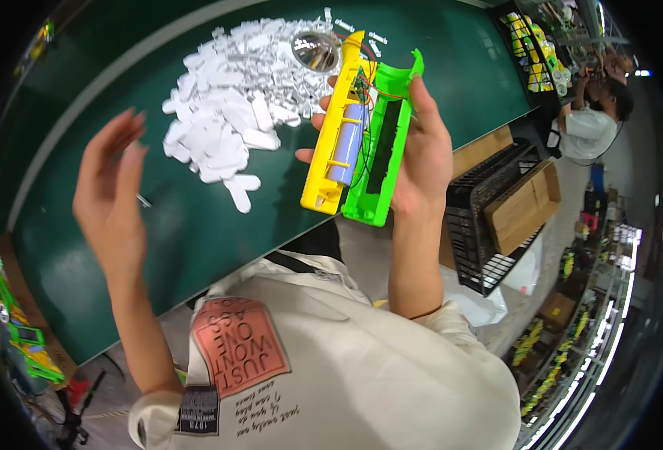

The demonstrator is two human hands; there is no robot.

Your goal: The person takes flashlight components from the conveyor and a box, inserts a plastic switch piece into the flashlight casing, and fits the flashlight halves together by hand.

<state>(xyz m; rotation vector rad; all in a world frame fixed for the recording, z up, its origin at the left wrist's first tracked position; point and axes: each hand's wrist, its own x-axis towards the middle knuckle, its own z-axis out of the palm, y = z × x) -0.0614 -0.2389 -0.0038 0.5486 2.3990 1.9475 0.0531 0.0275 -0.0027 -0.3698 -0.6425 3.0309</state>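
Observation:
My right hand (425, 154) is wrapped round an opened flashlight housing, a yellow half (322, 169) beside a green half (366, 208). A purple cylindrical battery (346, 142) lies in the yellow half, near a small green circuit board (362, 81) with thin red and black wires. At the far end sits a shiny round reflector (315, 51). Away to the left, my left hand (110, 187) hovers over the green table with its fingers slightly blurred; nothing shows in it. A thin metal pin-like piece (144, 200) rests on the table beside that hand.
A heap of white plastic pieces (222, 112) covers the middle of the green table (189, 240). Black crates (470, 225) with cardboard stand at the right. A crate of yellow-green parts (534, 52) is at the far right, near another person (590, 127). More yellow-green housings (27, 337) lie at the left.

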